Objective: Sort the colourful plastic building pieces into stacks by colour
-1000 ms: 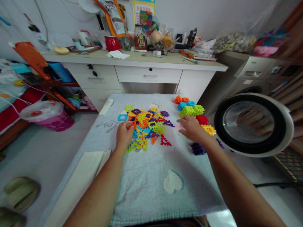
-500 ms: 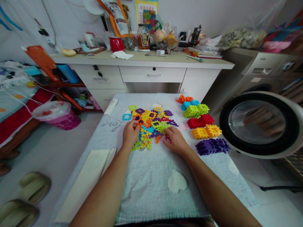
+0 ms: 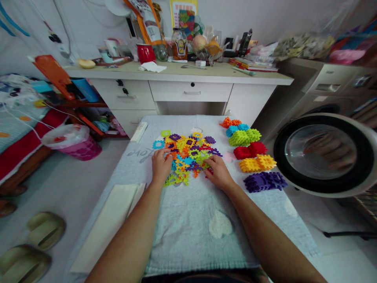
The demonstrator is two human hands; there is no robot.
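A loose pile of flat, colourful interlocking plastic pieces (image 3: 188, 151) lies on a pale blue towel (image 3: 188, 220) that covers a low table. My left hand (image 3: 160, 165) rests at the pile's left edge, its bent fingertips pinching an orange piece (image 3: 170, 156). My right hand (image 3: 217, 172) lies at the pile's near right edge, fingers curled over a red piece (image 3: 207, 173) that is mostly hidden. To the right stands a row of stacks sorted by colour: orange (image 3: 229, 122), blue (image 3: 237, 129), green (image 3: 244, 136), red (image 3: 250, 150), yellow (image 3: 257, 163) and purple (image 3: 265, 181).
A folded cream cloth (image 3: 108, 224) lies at the towel's near left. A white remote (image 3: 139, 131) sits at the far left corner. Behind is a cluttered white desk (image 3: 188, 92). A washing machine's round door (image 3: 324, 155) is close on the right. Slippers (image 3: 35, 239) lie on the floor at left.
My right hand came back from the sorted stacks to the pile's near right edge and settled over a red piece. My left hand stayed at the pile's left edge.
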